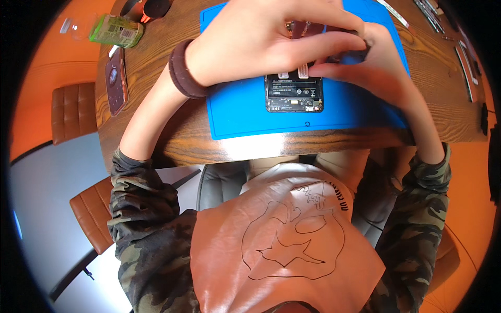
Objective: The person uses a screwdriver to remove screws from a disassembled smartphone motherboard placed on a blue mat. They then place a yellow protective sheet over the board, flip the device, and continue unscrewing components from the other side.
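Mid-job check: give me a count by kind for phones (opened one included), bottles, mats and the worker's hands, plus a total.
Phones: 2 (opened phone on the mat, other phone at the table's left)
Bottles: 1 (green-labelled bottle)
Mats: 1 (blue)
Hands: 2 (left hand, right hand)
Total: 6

White-lettered battery (288, 93), black-lettered shirt (222, 255)

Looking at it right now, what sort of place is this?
Probably an indoor workspace for small electronics: an opened phone lies on a blue mat, which covers part of a wooden table.
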Action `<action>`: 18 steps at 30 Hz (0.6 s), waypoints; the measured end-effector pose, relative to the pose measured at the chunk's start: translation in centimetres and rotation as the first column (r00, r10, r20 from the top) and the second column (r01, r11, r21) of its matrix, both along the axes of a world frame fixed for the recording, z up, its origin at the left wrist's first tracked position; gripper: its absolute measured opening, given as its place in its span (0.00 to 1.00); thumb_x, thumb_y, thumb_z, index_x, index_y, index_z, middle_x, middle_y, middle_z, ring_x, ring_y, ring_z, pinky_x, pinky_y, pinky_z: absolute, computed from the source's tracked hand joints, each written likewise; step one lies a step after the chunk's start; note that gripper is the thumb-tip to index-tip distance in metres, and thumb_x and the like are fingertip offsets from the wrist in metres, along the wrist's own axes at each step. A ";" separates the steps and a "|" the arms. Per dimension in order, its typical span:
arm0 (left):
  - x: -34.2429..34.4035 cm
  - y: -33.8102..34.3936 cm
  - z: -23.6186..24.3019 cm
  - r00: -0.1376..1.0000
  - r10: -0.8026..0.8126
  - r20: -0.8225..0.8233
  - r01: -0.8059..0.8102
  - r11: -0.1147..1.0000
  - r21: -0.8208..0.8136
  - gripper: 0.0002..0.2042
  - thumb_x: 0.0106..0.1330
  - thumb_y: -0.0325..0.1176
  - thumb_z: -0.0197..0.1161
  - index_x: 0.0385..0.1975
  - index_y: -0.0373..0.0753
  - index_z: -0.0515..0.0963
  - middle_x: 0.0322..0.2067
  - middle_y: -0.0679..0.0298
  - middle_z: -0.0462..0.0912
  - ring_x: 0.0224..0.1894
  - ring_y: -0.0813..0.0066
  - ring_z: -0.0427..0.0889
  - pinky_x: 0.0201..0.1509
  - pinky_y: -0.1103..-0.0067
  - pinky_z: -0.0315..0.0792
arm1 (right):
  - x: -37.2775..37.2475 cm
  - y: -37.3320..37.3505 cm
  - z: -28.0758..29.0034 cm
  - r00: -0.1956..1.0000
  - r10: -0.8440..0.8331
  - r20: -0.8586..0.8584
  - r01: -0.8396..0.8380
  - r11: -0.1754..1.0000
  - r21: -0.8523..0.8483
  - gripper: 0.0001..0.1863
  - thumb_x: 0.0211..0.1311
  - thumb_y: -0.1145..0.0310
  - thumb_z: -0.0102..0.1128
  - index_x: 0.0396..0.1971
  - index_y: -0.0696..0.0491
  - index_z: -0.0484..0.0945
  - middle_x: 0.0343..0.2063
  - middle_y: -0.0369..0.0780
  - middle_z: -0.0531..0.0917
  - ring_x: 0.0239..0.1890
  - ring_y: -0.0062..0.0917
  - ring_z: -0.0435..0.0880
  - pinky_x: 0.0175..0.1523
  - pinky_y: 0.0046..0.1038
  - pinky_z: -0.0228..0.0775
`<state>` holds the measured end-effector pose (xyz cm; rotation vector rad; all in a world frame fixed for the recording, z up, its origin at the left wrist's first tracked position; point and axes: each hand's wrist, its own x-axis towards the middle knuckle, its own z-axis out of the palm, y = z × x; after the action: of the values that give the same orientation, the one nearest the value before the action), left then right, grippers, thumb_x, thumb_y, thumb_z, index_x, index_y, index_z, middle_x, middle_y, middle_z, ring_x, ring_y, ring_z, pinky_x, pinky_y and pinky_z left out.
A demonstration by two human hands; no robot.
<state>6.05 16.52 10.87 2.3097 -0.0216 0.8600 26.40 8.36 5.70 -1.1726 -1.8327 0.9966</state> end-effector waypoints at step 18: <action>-0.2 0.2 -0.2 0.996 0.045 -0.082 -0.040 0.997 0.059 0.05 0.68 0.30 0.64 0.39 0.37 0.84 0.25 0.56 0.79 0.27 0.61 0.80 0.30 0.72 0.72 | 0.6 -0.5 1.0 0.988 0.110 -0.109 -0.116 0.992 -0.044 0.20 0.58 0.79 0.71 0.51 0.59 0.79 0.41 0.38 0.86 0.44 0.19 0.85 0.53 0.24 0.79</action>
<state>5.84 16.68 10.70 2.4053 0.0400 0.7923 27.01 7.87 6.71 -1.0340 -1.8149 1.1535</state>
